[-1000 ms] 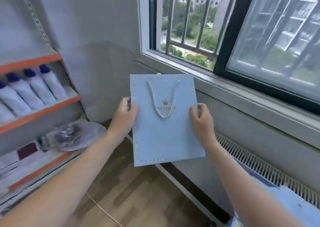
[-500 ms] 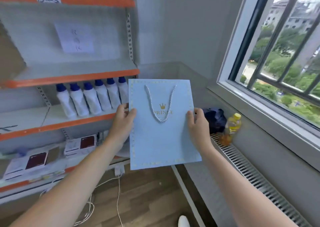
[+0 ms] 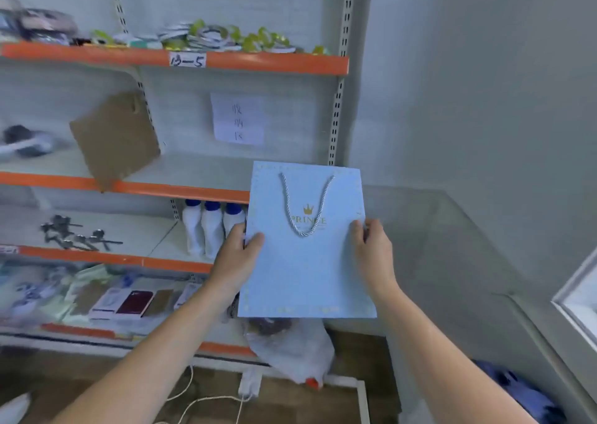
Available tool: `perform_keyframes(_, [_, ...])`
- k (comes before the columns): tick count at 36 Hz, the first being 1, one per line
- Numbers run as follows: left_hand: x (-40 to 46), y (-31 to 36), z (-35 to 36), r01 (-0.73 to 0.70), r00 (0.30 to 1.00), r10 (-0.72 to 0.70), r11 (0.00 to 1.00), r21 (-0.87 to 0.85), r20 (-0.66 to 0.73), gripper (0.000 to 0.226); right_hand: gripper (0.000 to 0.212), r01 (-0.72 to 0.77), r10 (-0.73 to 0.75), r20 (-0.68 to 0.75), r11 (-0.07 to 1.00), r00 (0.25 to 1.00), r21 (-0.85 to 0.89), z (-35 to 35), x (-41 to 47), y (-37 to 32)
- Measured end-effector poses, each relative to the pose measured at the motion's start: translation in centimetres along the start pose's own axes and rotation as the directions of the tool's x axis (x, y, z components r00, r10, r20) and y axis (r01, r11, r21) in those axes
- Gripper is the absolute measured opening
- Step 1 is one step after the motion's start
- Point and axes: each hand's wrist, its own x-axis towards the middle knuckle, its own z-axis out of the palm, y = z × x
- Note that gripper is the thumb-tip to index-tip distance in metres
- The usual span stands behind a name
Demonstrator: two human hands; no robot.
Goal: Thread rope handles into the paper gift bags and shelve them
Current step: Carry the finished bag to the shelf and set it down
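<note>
I hold a flat light-blue paper gift bag upright in front of the shelving unit. A silver rope handle hangs in a loop over its gold crown logo. My left hand grips the bag's left edge, thumb on the front. My right hand grips the right edge the same way. The bag sits level with the shelf that has an orange front lip, just right of its end.
A brown paper bag leans on that shelf at the left. White bottles with blue caps stand one shelf below. Small items fill the top shelf. A white plastic bag and cables lie on the floor. The grey wall is at right.
My view has swung left from the window to the shelving. The bag stays held by both hands and now faces the shelves.
</note>
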Motion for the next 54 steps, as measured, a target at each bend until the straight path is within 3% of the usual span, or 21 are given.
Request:
perform_keyframes(6, [5.2,-0.9,1.7,-0.003,0.987,0.017,0.996,0.088,-0.160,0.007,0.030,-0.008,0.015,0.150,0.999,0.989,-0.048,2.6,6.2,0.9])
perform_keyframes(11, [10.7,-2.3,1.4,0.045,0.990,-0.027,0.990,0.131,-0.135,0.023,0.044,0.038,0.013,0.272,0.983,0.962,-0.179,4.6,9.9,1.9])
perform_keyframes(16, [16.9,-3.8,0.5,0.048,0.992,-0.031,0.990,0.133,-0.123,0.027,0.038,0.097,-0.040,0.257,0.972,0.966,-0.213,8.9,14.4,2.3])
perform_keyframes(20, [23.3,-5.5,-1.8,0.061,0.994,-0.040,0.975,0.214,-0.100,0.043,0.032,0.067,-0.010,0.235,0.970,0.972,-0.235,14.5,18.9,1.8])
perform_keyframes(24, [29.3,-6.7,-5.0,0.079,0.996,-0.054,0.925,0.372,-0.076,0.059,0.030,0.033,0.029,0.245,0.969,0.969,-0.245,20.9,23.5,0.4])
perform_keyframes(32, [40.9,-9.1,-13.2,0.121,0.993,-0.097,0.805,0.580,-0.073,0.057,0.037,0.040,0.088,0.382,0.949,0.920,-0.314,33.9,30.2,-2.1])
perform_keyframes(39, [48.2,-12.7,-18.7,0.158,0.987,-0.145,0.749,0.643,-0.073,0.055,0.051,0.160,0.109,0.544,0.892,0.832,-0.423,41.9,33.9,-3.6])
perform_keyframes(44, [51.6,-15.1,-20.9,0.172,0.983,-0.169,0.697,0.696,-0.074,0.058,0.049,0.203,0.132,0.587,0.859,0.799,-0.471,46.7,35.3,-3.6])
perform_keyframes(54, [55.5,-18.6,-23.9,0.137,0.979,-0.202,0.567,0.812,-0.025,0.068,0.040,0.305,0.118,0.589,0.765,0.800,-0.568,54.9,35.8,-4.1])
